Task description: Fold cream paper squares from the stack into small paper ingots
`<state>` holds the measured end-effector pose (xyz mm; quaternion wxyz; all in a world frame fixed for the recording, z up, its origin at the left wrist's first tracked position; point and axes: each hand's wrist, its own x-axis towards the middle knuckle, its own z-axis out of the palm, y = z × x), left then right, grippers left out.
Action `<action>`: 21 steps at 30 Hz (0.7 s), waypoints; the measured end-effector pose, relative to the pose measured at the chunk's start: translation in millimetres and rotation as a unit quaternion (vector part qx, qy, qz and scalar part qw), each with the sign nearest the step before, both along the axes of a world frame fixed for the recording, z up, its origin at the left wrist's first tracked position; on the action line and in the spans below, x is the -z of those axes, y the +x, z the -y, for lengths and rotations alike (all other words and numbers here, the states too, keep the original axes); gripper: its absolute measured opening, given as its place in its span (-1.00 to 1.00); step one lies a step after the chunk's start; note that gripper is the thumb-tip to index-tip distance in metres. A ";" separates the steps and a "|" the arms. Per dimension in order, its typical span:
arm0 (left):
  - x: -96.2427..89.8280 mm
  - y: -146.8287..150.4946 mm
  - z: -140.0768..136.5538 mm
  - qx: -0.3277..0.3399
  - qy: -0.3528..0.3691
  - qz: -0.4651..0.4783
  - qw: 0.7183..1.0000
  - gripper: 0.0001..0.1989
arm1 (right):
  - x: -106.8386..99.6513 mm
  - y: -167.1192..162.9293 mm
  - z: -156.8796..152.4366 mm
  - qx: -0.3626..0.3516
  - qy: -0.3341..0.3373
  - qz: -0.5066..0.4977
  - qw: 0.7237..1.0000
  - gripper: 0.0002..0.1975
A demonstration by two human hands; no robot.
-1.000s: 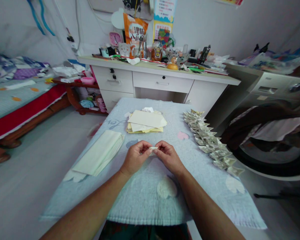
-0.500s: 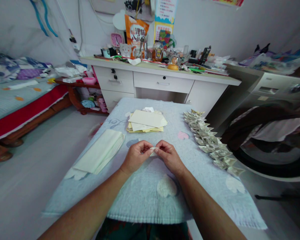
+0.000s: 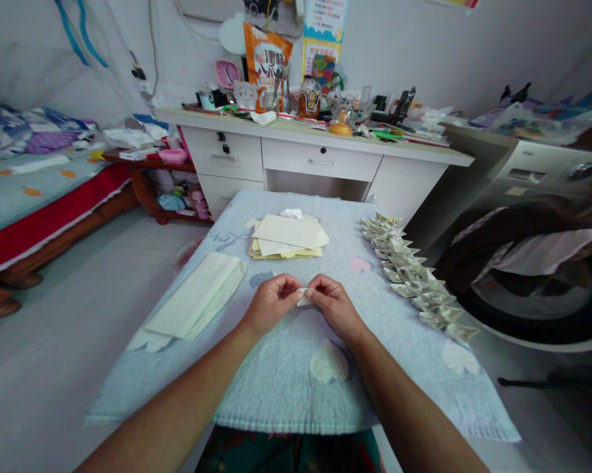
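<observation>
A small folded piece of paper (image 3: pixel 304 300) is pinched between my two hands over the middle of the cloth-covered table (image 3: pixel 286 387). My left hand (image 3: pixel 272 303) grips its left side with thumb and fingertips. On its right side, my right hand (image 3: pixel 336 303) presses with the thumb on top. The fingers cover most of the paper. Beyond my hands lies a pile of cream and yellow paper sheets (image 3: pixel 290 231). To the left is a stack of long, pale folded paper (image 3: pixel 197 295). Pointed folded paper pieces (image 3: pixel 409 269) stand in a row along the right side.
Past the table stands a white desk (image 3: pixel 320 161) crowded with a jar (image 3: pixel 309 97), an orange snack bag (image 3: pixel 267 66) and a pink clock (image 3: pixel 227 73). At the right is a washing machine (image 3: pixel 537 174) with cloth in its open door. A bed (image 3: pixel 44 190) is at the left.
The camera view has shifted very slightly. Both hands keep their pinch on the small paper in nearly the same place.
</observation>
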<state>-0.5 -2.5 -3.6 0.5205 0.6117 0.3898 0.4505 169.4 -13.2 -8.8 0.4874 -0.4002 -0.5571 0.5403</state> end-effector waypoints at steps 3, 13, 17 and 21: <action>-3.0 0.3 -0.2 -0.001 -0.025 0.028 0.999 -0.81 | -2.8 -3.0 2.2 -0.019 -0.004 0.006 1.000 -0.72; -3.9 2.1 -0.2 -0.017 -0.062 0.092 0.994 -0.80 | -2.4 -8.7 1.7 -0.045 0.002 0.067 0.997 -0.66; -2.2 1.2 0.7 -0.017 -0.029 0.060 0.998 -0.80 | 0.6 -7.1 1.7 -0.047 0.001 0.077 0.996 -0.66; -1.7 0.3 0.8 -0.022 0.006 -0.009 1.000 -0.77 | 0.4 -6.4 3.0 -0.034 0.018 0.133 0.990 -0.67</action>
